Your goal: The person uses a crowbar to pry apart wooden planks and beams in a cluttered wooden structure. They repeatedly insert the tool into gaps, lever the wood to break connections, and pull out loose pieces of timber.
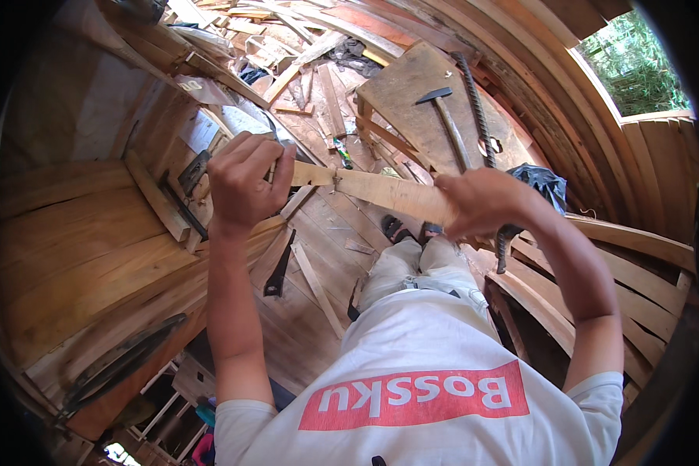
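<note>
A thin, pale wooden strip (388, 194) spans the space in front of my body, with a dark mark or notch partway along it. My left hand (248, 179) is closed in a fist at its left end; a narrow edge shows between thumb and fingers. My right hand (481, 203) is wrapped round the right end, its fingertips partly hidden. Just beyond my right hand, a hammer (449, 128) lies on a worn wooden table (400, 85), its handle pointing toward me.
A twisted metal bar (471, 97) lies on the table's right side, near a black plastic bag (542, 186). On the plank floor are a handsaw (278, 272) and a long batten (318, 287). Wood scraps (326, 97) litter the far floor. Plank walling (85, 248) stands left.
</note>
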The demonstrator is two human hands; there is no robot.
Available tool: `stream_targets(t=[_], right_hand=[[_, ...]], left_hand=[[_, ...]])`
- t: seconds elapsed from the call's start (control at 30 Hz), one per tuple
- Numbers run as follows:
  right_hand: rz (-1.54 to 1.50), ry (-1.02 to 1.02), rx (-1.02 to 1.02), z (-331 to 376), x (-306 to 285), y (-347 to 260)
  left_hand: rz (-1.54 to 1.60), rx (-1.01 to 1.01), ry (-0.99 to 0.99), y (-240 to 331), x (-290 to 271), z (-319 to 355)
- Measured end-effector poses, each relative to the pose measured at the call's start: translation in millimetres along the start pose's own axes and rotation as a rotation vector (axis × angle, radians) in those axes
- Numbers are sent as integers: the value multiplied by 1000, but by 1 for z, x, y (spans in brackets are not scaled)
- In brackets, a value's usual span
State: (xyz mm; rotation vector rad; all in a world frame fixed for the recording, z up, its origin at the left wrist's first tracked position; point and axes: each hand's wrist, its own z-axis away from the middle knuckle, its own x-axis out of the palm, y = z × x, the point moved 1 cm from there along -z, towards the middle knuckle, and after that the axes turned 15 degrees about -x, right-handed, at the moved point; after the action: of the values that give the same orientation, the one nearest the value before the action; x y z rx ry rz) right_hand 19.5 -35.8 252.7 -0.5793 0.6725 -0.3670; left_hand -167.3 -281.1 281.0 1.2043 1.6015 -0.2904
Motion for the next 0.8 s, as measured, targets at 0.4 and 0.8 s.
stream_targets(t=[0.4,0.8], right_hand=[[24,419,53,-48,162,17],[-131,465,-38,-74,235,94]], left_hand=[[-296,-461,427,-16,15,14],[-323,-356,506,12,39,1]])
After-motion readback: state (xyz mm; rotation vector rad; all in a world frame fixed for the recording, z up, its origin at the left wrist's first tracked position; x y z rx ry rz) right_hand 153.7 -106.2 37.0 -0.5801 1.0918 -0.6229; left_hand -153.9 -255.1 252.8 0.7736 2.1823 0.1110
